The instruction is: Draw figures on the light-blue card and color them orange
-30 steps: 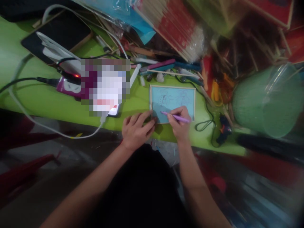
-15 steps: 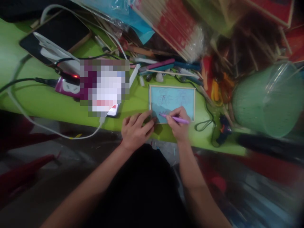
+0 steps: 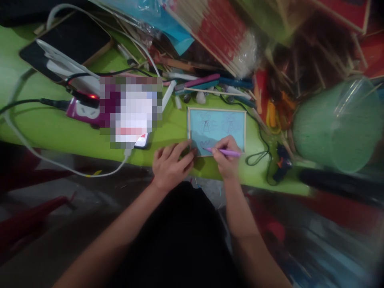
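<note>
Small rectangular light-blue card (image 3: 222, 124), framed in pale wooden sticks, lies flat near the front edge of the lime-green table (image 3: 60, 128). Likely light and quick to slide; the frame looks stiff, best pinned at a corner. Left hand (image 3: 171, 166) loosely spread, holding nothing, fingertips at the lower-left corner. Right hand (image 3: 226, 162) pinches a slim purple pen (image 3: 229, 152), tip on the card. Loose pens (image 3: 204, 82) beyond; green plastic tub (image 3: 336, 128) well right.

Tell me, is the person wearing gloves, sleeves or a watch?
No. The left hand and the right hand are bare, no gloves. Both forearms are bare too: no sleeves, watch or bracelet shows.
</note>
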{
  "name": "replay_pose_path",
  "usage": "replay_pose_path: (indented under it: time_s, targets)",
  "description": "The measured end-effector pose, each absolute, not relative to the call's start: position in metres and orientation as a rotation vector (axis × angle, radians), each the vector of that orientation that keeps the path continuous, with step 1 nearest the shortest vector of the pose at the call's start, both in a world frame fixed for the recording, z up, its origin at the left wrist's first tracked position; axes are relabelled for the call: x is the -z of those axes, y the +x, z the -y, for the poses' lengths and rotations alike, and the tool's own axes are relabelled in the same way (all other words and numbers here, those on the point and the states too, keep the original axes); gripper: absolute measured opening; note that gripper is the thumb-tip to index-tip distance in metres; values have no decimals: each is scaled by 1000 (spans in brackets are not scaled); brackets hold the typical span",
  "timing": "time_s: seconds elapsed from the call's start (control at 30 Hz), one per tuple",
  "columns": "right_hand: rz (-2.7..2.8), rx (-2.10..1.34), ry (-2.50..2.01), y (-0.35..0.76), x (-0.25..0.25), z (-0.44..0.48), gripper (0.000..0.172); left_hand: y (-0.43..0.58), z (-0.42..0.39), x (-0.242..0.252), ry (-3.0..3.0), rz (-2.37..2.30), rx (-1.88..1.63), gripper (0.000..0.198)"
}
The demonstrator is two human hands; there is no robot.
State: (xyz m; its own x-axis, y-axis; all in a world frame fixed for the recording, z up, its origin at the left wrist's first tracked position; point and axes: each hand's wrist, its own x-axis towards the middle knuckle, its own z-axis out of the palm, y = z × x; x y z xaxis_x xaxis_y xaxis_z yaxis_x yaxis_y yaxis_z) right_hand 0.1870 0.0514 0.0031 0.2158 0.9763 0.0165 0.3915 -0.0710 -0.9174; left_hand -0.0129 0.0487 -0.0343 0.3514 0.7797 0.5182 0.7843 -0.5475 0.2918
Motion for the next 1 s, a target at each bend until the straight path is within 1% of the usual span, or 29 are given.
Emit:
replay_pose_path:
  time_s: [0.2, 0.33, 0.43, 0.6, 1.0]
  targets:
    - [1268, -788, -1604, 188, 0, -50, 18, -14, -47, 37, -2638, 1546, 994, 26]
    - [1175, -646, -1585, 189, 5, -51, 13, -14, -46, 39, -2637, 1570, 997, 23]
    - [1158, -558, -1623, 188, 7, -53, 15, -13, -47, 38, -2634, 1571, 1022, 23]
    - [1160, -574, -1635, 186, 6, -54, 16, -12, -49, 33, -2568, 1492, 993, 18]
    - [1233, -560, -1655, 185, 3, -53, 19, -12, -50, 31, -2574, 1476, 998, 18]
